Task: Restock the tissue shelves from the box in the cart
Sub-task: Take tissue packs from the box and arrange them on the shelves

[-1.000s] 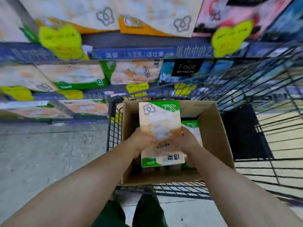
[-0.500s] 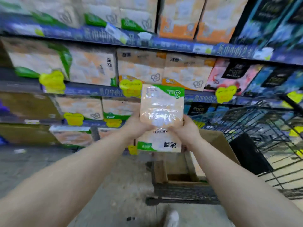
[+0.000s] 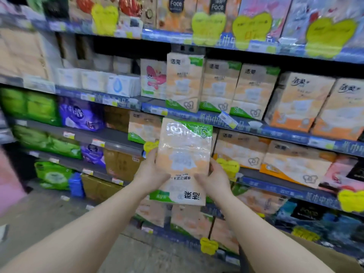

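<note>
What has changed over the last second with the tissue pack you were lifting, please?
The tissue pack has come up out of the cardboard box in the cart and now faces the shelves, near the matching green-cornered packs. Unchanged: the left hand and right hand still grip its sides, and its print is still upside down.

We see a tissue pack [image 3: 184, 160] at picture centre, held upside down; its inverted brand characters "洁柔" sit near six o'clock and a "3" in the green corner near one o'clock. The same "洁柔" tops three upright packs [image 3: 185, 82] on the shelf at twelve o'clock. "Face" is printed on dark-labelled packs [image 3: 176, 8] along the top row. The blue shelf strip [image 3: 224, 120] carries white characters too blurred to read.
</note>
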Tool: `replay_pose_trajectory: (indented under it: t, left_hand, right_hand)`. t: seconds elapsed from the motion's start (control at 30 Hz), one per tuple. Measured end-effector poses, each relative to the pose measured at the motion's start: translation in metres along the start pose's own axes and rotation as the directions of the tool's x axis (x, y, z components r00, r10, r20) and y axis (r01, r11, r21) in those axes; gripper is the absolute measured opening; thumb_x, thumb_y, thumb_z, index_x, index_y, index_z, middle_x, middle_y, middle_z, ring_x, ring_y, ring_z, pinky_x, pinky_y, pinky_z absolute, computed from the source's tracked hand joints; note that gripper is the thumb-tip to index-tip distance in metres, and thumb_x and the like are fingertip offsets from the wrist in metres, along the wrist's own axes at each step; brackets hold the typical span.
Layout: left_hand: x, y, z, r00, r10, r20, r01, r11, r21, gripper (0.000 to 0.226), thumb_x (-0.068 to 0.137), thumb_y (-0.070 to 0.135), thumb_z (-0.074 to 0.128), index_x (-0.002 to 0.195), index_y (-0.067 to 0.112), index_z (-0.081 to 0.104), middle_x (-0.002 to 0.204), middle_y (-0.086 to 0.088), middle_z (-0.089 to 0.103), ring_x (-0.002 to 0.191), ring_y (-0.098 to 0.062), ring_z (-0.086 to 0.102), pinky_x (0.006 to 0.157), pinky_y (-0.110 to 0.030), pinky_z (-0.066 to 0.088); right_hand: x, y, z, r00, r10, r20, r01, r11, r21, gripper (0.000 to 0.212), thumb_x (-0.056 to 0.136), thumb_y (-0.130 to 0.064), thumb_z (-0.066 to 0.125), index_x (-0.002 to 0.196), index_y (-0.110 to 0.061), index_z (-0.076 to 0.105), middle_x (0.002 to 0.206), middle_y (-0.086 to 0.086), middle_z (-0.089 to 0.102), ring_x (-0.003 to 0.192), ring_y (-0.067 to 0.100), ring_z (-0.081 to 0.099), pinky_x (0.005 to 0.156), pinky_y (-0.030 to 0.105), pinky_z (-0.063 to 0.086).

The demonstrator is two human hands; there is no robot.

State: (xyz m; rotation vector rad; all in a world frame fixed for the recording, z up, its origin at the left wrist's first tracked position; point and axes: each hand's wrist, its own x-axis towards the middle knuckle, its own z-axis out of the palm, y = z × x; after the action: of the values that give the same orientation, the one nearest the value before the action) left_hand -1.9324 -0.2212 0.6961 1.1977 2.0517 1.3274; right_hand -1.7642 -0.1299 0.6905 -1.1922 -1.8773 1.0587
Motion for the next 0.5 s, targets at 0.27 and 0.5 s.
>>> replay_pose_trajectory:
  t: [0.27, 0.5]
  left_hand:
    - [0.077, 0.002, -0.007, 0.996, 0.073, -0.052, -0.074, 0.997, -0.021, 0.080, 0.075, 0.004, 0.070, 0.141, 0.028, 0.032, 0.109, 0.012, 0.058, 0.096, -0.011, 0.058, 0.070, -0.021, 0.045]
    - [0.161, 0.024, 0.017, 0.982, 0.169, -0.084, -0.172, 0.985, -0.034, 0.069, 0.074, 0.002, 0.072, 0.124, 0.035, 0.037, 0.099, 0.021, 0.050, 0.099, -0.008, 0.054, 0.067, -0.009, 0.038]
  right_hand:
    - [0.073, -0.015, 0.018, 0.995, -0.065, -0.076, 0.065, 0.998, -0.001, 0.041, 0.081, -0.009, 0.060, 0.108, -0.037, 0.051, 0.089, -0.022, 0.060, 0.079, 0.007, 0.058, 0.061, 0.020, 0.043]
    - [0.160, -0.021, 0.001, 0.984, -0.131, -0.118, 0.120, 0.988, -0.095, 0.040, 0.086, -0.014, 0.060, 0.122, -0.028, 0.051, 0.108, -0.011, 0.060, 0.095, 0.013, 0.055, 0.069, 0.024, 0.039]
